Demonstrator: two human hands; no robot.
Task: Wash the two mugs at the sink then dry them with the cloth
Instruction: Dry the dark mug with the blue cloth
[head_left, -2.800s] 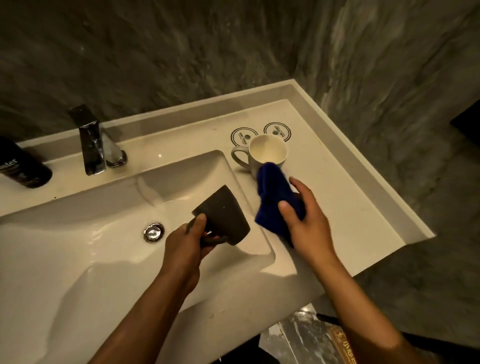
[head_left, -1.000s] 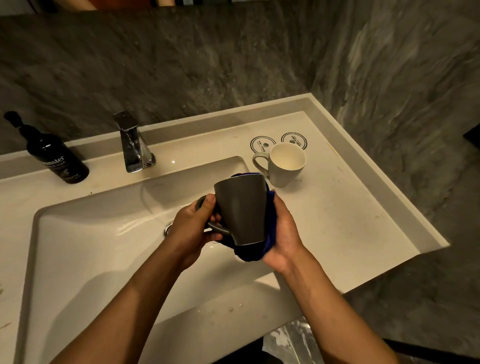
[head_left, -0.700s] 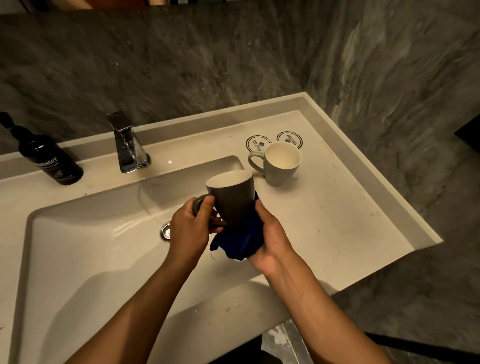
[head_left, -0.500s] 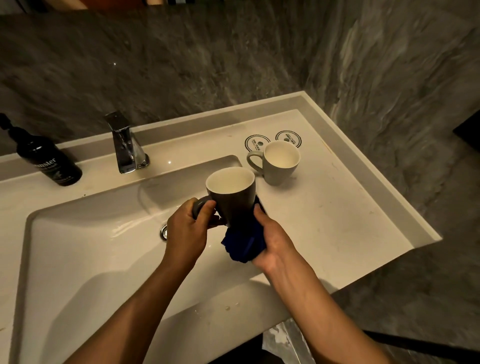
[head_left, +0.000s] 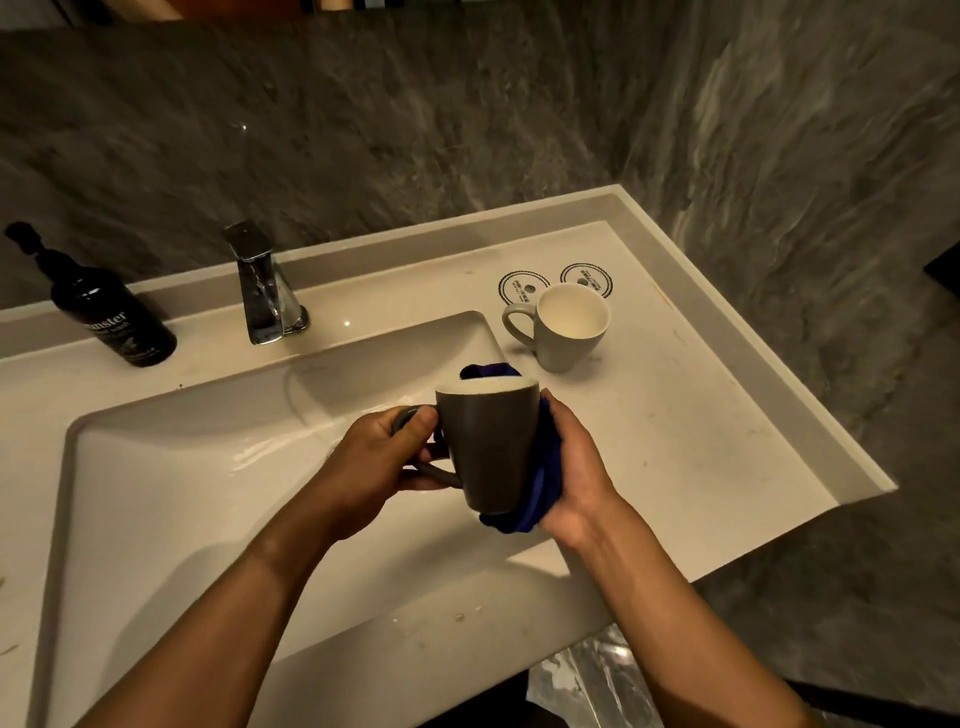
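Note:
A dark grey mug (head_left: 491, 447) with a pale inside is held upright above the right end of the white sink basin (head_left: 171, 499). My left hand (head_left: 379, 460) grips its handle. My right hand (head_left: 574, 467) presses a blue cloth (head_left: 543, 486) against the mug's right side and base; a fold of the cloth shows behind the rim. A second, light grey mug (head_left: 569, 325) stands upright on the counter to the back right, handle pointing left, apart from both hands.
A chrome tap (head_left: 262, 286) stands behind the basin. A black pump bottle (head_left: 111, 317) sits at the back left. Two round printed coasters (head_left: 523, 286) lie behind the light mug. The white counter (head_left: 701, 441) ends at a raised edge on the right; grey stone walls surround it.
The dark mug went from bottom-up to upright with its rim level. The blue cloth in my right hand slid from under the base up along the mug's right side.

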